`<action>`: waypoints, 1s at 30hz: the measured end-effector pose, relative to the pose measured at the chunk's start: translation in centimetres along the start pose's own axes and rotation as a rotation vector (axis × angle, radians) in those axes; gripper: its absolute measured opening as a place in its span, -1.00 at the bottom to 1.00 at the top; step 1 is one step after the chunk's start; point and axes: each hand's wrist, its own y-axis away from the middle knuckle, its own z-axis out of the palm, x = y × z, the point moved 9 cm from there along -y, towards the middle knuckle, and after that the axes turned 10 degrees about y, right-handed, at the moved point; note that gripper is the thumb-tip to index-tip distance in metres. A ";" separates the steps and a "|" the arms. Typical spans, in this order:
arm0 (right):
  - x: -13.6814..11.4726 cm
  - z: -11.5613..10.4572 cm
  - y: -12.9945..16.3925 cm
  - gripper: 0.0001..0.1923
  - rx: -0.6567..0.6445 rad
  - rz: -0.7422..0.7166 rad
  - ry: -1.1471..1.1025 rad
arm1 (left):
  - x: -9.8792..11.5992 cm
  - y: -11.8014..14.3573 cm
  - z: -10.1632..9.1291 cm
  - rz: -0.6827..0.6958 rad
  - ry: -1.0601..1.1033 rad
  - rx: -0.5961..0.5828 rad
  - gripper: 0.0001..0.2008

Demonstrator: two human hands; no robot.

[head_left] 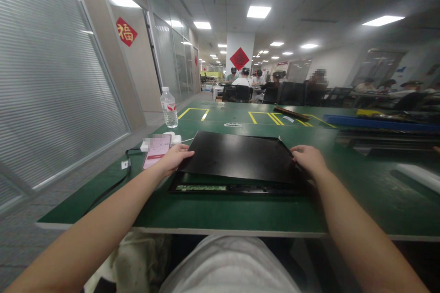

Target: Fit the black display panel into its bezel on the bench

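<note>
A thin, dark, smooth black panel (237,153) is tilted over a black frame (268,189) on the green table in front of me. Along the frame's near side, a green circuit board strip (201,188) shows below the panel's front edge. My left hand (175,159) pinches the panel's left edge, thumb on top. At the right edge, my right hand (309,159) has its fingers closed on the panel's side; its fingertips are partly hidden. Most of the frame's inside is covered by the panel.
Left of the panel lie a phone (157,151), white chargers (176,139) and a black cable (128,174). A water bottle (169,107) stands behind them. Dark strips and a blue bar (378,122) lie to the right, a brown strip (291,113) farther back. People sit beyond.
</note>
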 end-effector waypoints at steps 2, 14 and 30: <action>-0.2 0.0 0.0 -0.63 0.005 -0.025 0.026 | 0.1 0.1 -0.1 0.012 -0.022 0.019 -0.64; -0.3 0.3 -0.2 -0.64 -0.019 -0.048 0.018 | 0.4 0.5 0.1 0.022 -0.038 0.032 -0.58; 0.2 0.4 -0.3 -0.57 -0.065 0.010 -0.078 | 0.9 -1.0 -0.8 0.120 0.076 -0.002 -0.54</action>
